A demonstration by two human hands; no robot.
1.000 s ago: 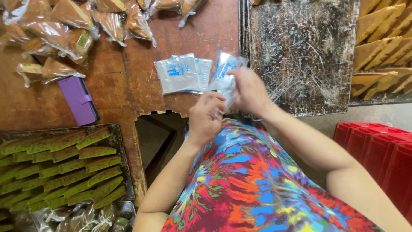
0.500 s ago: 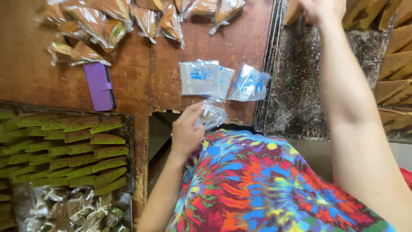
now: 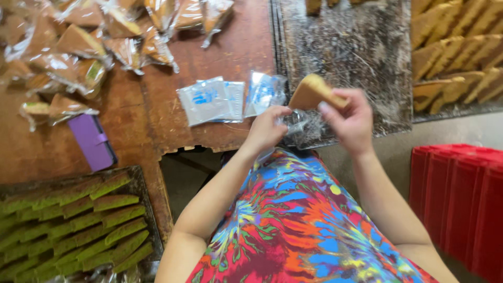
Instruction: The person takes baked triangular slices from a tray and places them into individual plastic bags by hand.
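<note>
My right hand holds a tan wedge of cake just above the table edge. My left hand pinches a clear plastic bag right beside that wedge. A small stack of clear bags with blue print lies on the brown wooden table just left of my hands. Both forearms reach up over my bright tie-dye lap.
Bagged cake wedges are heaped at the table's far left, with a purple wallet below them. A tray of green cake slices sits at lower left. A dark floured tray and tan wedges lie right. Red crates stand at lower right.
My right hand came back from the far tray carrying a tan cake wedge and now sits beside my left hand, which still holds the clear bag.
</note>
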